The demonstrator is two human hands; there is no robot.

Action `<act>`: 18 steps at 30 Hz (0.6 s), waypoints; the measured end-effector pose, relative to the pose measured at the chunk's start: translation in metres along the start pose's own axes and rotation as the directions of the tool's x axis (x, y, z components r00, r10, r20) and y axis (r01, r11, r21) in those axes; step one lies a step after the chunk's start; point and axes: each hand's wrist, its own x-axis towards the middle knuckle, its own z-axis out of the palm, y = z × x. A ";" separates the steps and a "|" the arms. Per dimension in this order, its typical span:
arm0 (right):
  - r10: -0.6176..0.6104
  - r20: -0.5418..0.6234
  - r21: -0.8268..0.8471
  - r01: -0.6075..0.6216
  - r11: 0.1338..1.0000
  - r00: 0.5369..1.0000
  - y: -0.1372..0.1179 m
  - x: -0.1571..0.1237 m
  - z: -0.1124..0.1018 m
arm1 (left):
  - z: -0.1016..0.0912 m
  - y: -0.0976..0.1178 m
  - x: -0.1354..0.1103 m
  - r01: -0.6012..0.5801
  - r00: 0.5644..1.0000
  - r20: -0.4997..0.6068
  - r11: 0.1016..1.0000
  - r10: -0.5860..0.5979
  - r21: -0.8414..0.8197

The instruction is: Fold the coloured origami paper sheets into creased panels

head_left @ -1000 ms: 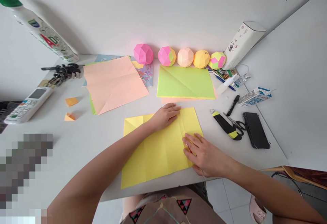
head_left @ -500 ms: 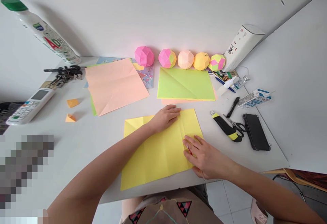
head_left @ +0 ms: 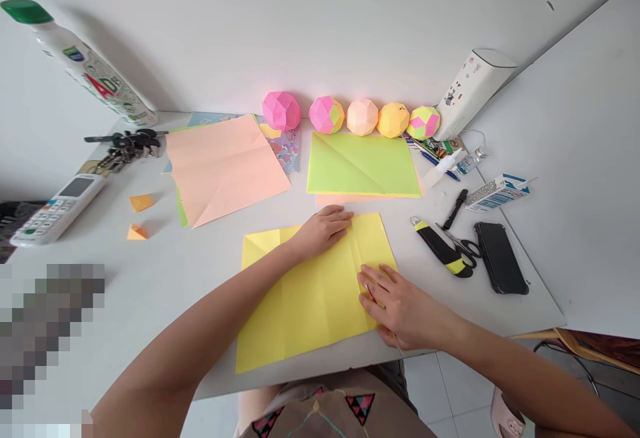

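A creased sheet of yellow paper [head_left: 310, 305] lies in front of me at the table's near edge. My left hand [head_left: 325, 230] rests flat on its upper part, fingers stretched out and pointing right. On the sheet's right side, my right hand [head_left: 395, 305] presses down beside a vertical crease. Between the fingers of that hand sits a thin red stick [head_left: 371, 293] with a pale tip; most of it is hidden, so its kind is unclear. Behind the sheet are a stack with green paper [head_left: 365, 165] on top and a pink sheet [head_left: 230, 168].
Several folded paper balls [head_left: 363, 117] line the wall. Right of me lie a utility knife [head_left: 443, 248], scissors [head_left: 465, 246], a black marker [head_left: 455, 209] and a phone [head_left: 501, 258]. Leftward are two small orange paper pieces [head_left: 141, 203], keys [head_left: 131, 145], a remote control [head_left: 57, 210] and a bottle [head_left: 95, 78].
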 end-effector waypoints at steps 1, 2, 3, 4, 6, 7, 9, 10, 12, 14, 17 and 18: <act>0.002 -0.001 0.000 -0.002 1.000 1.000 0.000 0.000 0.000 | 0.000 0.000 0.000 -0.001 1.000 -0.001 1.000 0.001 0.001; 0.002 -0.002 0.000 -0.002 1.000 1.000 0.000 0.000 0.001 | 0.000 0.000 0.000 -0.002 1.000 -0.003 1.000 0.002 0.002; 0.003 -0.003 0.001 -0.003 1.000 1.000 0.000 0.000 0.001 | 0.000 0.000 0.000 -0.003 1.000 -0.004 1.000 0.003 0.003; 0.003 -0.003 0.003 -0.003 1.000 1.000 0.000 0.000 0.001 | 0.001 0.000 0.000 -0.004 1.000 -0.007 1.000 0.004 0.003; 0.004 -0.007 0.020 -0.003 1.000 1.000 0.001 0.000 -0.001 | 0.001 0.000 0.000 -0.008 1.000 -0.012 1.000 0.009 0.005; 0.002 -0.015 0.040 -0.002 0.999 1.000 0.002 0.000 -0.002 | 0.001 0.000 0.000 -0.012 1.000 -0.016 1.000 0.012 0.005; 0.007 -0.046 0.090 -0.003 0.996 0.999 0.006 0.003 -0.004 | 0.001 0.000 0.000 -0.020 0.999 -0.025 1.000 0.020 0.005; 0.020 -0.074 0.116 -0.012 0.993 0.997 0.009 0.006 -0.005 | 0.001 0.000 0.000 -0.024 0.999 -0.030 1.000 0.024 0.005; 0.092 -0.149 0.163 -0.067 0.984 0.985 0.017 0.016 -0.003 | 0.002 0.001 0.000 -0.032 0.999 -0.044 0.999 0.032 0.007; 0.208 -0.246 0.182 -0.166 0.969 0.947 0.027 0.030 0.003 | 0.002 0.002 0.001 -0.037 0.998 -0.060 0.999 0.037 0.013; 0.312 -0.401 0.117 -0.290 0.950 0.861 0.043 0.053 0.020 | 0.004 0.006 0.002 -0.030 0.995 -0.093 0.999 0.034 0.038; 0.316 -0.437 0.093 -0.307 0.947 0.842 0.046 0.059 0.026 | 0.005 0.006 0.002 -0.018 0.994 -0.110 0.998 0.024 0.053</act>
